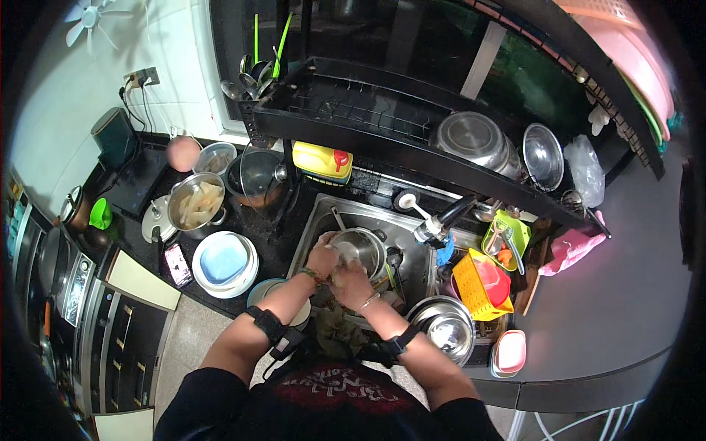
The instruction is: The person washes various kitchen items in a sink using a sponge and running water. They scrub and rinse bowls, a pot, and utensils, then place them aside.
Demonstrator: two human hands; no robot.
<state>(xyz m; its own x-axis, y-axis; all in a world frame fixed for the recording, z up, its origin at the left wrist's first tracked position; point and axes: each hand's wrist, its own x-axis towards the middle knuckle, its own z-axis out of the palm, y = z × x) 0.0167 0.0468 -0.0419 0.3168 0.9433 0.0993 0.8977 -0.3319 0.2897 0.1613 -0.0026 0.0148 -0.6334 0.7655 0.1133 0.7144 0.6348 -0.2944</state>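
Over the stainless steel sink (314, 220), my left hand (324, 258) and my right hand (351, 282) are close together at the near side of a metal pot (370, 242). My left hand reaches the pot's rim; whether it grips the pot is unclear. Something pale and wet lies between my hands, too blurred to name. Inside the sink, a dark ladle (394, 254) lies right of the pot and a metal handle (337, 218) rises behind it. The black faucet (455, 212) stands at the sink's back right.
Stacked plates (198, 275) and a pot of pale food pieces (196, 204) stand left. Steel bowls (449, 331) and a yellow basket (477, 292) sit right of the sink. A black dish rack (386, 149) spans above the back edge.
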